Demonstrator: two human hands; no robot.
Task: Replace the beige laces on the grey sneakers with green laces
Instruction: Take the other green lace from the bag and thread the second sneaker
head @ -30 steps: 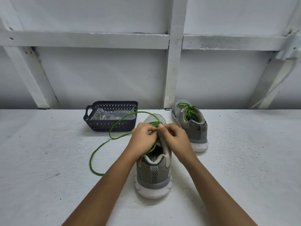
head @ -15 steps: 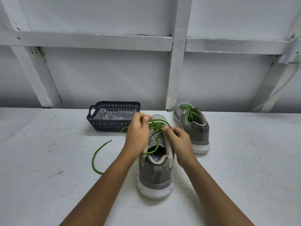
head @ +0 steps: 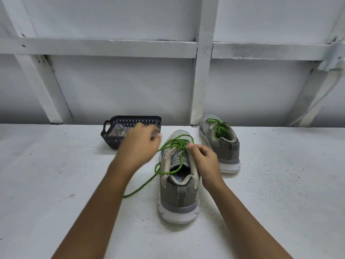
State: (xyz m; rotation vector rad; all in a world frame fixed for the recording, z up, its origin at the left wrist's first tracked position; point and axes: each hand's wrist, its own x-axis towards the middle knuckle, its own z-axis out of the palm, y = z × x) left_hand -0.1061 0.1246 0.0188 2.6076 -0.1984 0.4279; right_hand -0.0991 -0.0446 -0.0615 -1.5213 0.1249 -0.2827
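The basket [head: 110, 142] sits at the back of the table [head: 56, 184], left of the shoes. Something clear and shiny lies in it; I cannot tell what it is.

The near shoe [head: 179, 195] stands in the middle of the table. Its heel faces the person and its toe points away, to the wall. The far shoe [head: 226, 146] stands behind it on the right, close to the wall. Its toe points away too, turned a bit left. It has a green lace.

The lace [head: 178, 143] on the near shoe is green and loose. One end hangs off the left side and lies on the table.

Inside the near shoe's heel is a pale label with letters. I can read "FO" and no more.

The left hand [head: 140, 144] is up beside the basket, fingers curled. It is blurry, so I cannot tell if it holds anything. The right hand [head: 204, 159] pinches the near shoe's right edge, just where the lace crosses.
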